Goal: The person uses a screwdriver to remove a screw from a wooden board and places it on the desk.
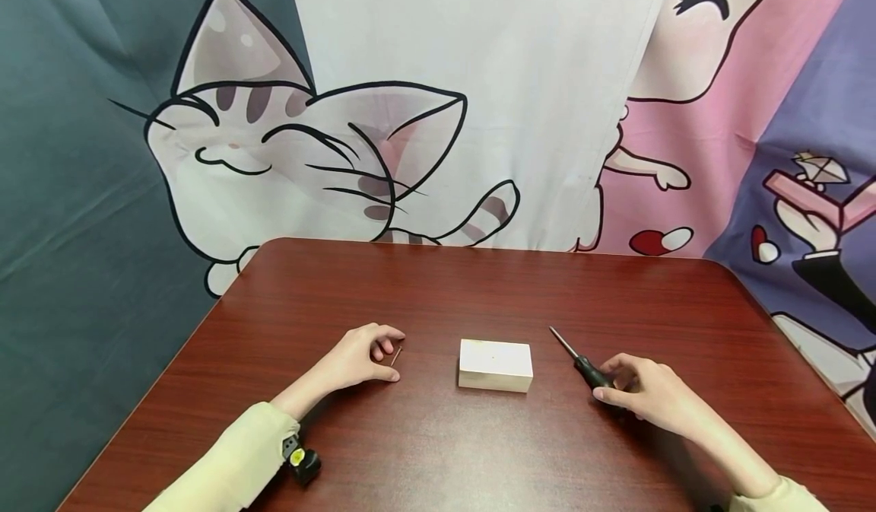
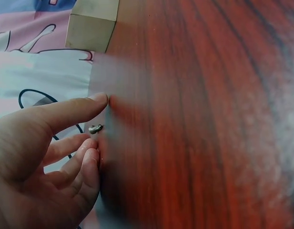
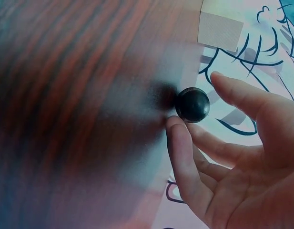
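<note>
A thin screw [image 1: 396,356] lies on the table between the thumb and fingers of my left hand [image 1: 356,357]. In the left wrist view the screw's end [image 2: 96,129] shows in the gap, with thumb and fingers apart around it. Farther right, a screwdriver [image 1: 590,372] with a black handle and a metal shaft lies with its tip pointing away and to the left. My right hand [image 1: 646,390] is at the handle with spread fingers; in the right wrist view the thumb stands off the round handle end [image 3: 193,105] and the fingertips are right beside it.
Between the hands sits a pale rectangular block [image 1: 494,366] with a small dark dot on its top. The reddish-brown wooden table [image 1: 438,291] has rounded far corners. Behind it hangs a cloth [image 1: 547,101] printed with cartoon figures.
</note>
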### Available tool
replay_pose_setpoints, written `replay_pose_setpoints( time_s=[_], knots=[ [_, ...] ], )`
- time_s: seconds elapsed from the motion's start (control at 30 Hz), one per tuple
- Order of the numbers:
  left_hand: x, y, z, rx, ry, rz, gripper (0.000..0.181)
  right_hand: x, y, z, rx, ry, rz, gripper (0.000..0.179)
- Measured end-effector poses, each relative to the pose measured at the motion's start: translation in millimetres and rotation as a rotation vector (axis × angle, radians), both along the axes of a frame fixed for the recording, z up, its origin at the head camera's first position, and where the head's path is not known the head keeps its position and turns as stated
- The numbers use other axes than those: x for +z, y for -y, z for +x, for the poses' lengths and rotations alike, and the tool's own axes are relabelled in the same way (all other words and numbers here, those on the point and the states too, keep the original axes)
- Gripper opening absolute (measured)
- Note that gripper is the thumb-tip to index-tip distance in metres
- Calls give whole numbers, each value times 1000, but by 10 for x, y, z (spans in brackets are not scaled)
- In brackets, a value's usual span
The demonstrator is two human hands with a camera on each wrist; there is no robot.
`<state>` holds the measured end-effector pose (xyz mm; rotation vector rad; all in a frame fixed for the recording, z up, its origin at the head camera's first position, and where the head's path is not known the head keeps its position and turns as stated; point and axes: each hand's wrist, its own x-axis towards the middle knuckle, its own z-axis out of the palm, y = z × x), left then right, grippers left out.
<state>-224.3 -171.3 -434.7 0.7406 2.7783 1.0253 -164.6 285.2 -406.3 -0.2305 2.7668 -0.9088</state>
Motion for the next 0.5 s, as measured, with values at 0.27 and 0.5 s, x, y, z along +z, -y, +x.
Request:
replay_pose_setpoints(
  time_s=[0.27,0.5],
  knots=[
    [6,19,-23,-9,28,1,56,-13,-6,-4,0,-32,50,45],
    [77,98,-58,-75,15,10,48,-24,42,28,8,-251,109,40]
  ],
)
